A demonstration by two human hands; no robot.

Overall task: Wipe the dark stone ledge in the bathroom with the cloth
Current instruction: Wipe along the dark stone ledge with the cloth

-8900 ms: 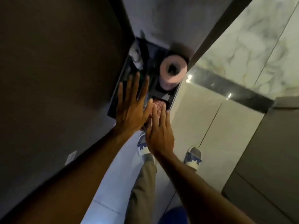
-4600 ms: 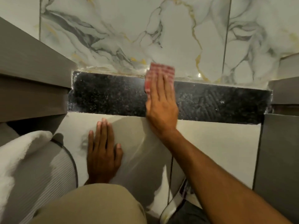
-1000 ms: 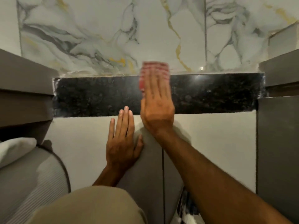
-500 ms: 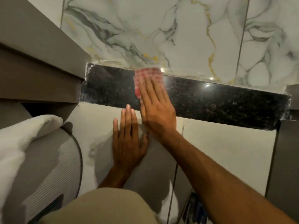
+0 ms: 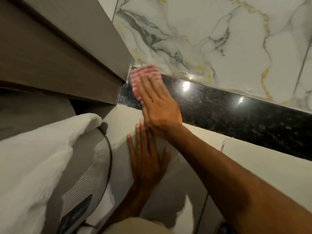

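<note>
The dark speckled stone ledge runs from the centre to the right, below the marble wall. A red-and-white checked cloth lies at the ledge's far left end, against the grey cabinet. My right hand lies flat on the cloth with fingers together, pressing it onto the stone; part of the cloth is hidden under the fingers. Flat on the pale tiled face below the ledge rests my left hand, fingers spread, holding nothing.
A grey cabinet juts out at the left, right beside the ledge's end. A white towel lies over a ribbed grey bin at lower left. The veined marble wall rises behind the ledge.
My right hand has slid the cloth leftward along the ledge to its left end by the cabinet. The view has swung and tilted. The left hand stays flat on the tile.
</note>
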